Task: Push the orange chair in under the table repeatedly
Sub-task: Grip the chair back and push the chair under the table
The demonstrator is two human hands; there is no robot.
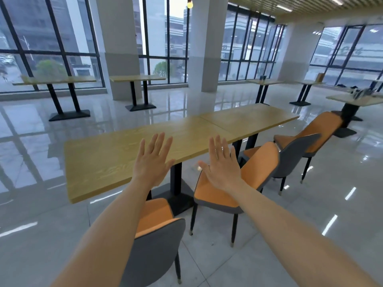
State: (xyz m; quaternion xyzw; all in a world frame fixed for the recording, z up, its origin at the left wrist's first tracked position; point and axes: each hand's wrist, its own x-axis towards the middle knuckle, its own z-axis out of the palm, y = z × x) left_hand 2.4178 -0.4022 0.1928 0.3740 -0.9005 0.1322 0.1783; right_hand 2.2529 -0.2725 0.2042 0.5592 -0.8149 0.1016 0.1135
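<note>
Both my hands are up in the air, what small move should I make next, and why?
Probably lower both open hands, left and right, onto the grey backrest of the nearest orange-seated chair. They hold nothing, and that chair stands out from the long wooden table.

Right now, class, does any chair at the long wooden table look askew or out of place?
Yes. The middle orange-and-grey chair stands pulled out and turned at an angle to the long wooden table. The nearest orange-and-grey chair is only partly tucked in. Both open hands, left and right, touch nothing.
</note>
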